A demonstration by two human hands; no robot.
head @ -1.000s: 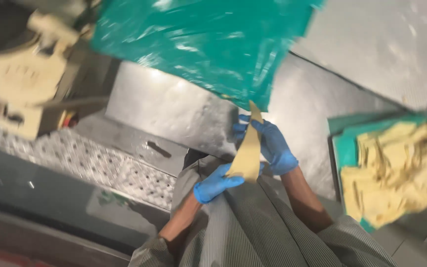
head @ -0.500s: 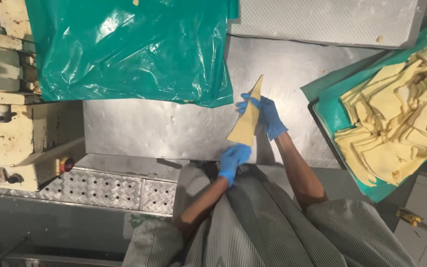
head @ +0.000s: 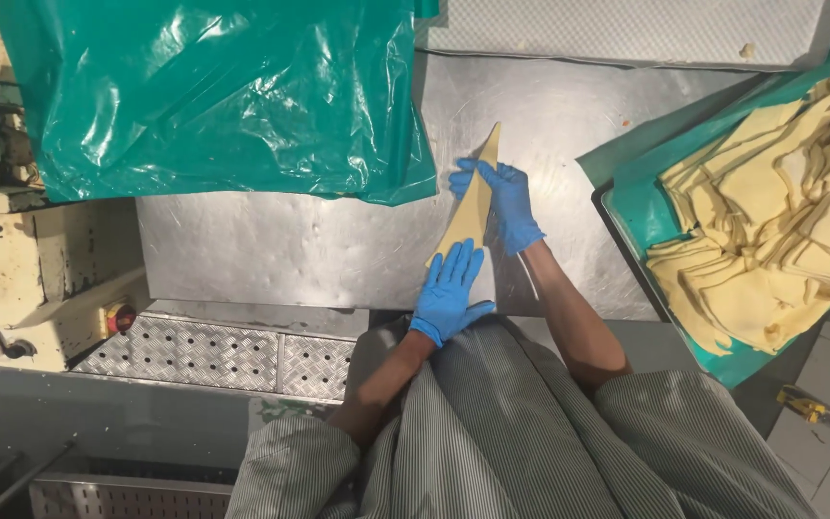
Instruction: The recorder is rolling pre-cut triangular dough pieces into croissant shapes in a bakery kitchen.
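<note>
Centre of frame: thin pale-yellow dough sheet [head: 474, 205], folded to a long triangle, lying on the steel table [head: 271, 255], tip pointing to the upper edge. Left hand [head: 449, 293] in blue glove, fingers extended and flat, pressing the sheet's lower end, not gripping. Right hand [head: 501, 197] in blue glove, fingers curled over the sheet's upper right edge, pinching near the tip. Both forearms bare, striped grey sleeves at lower frame.

Upper left: green plastic sheet [head: 213, 91], crinkled, draped over the table's far part, edge near the dough tip but apart from it. Right edge: tray [head: 626, 240] lined with green plastic, holding a pile of yellow dough sheets [head: 780, 211], well apart from the hands. Left edge: cream-painted machine [head: 40, 279] with a red button [head: 119, 318]. Below the table: chequer-plate step [head: 213, 351].
</note>
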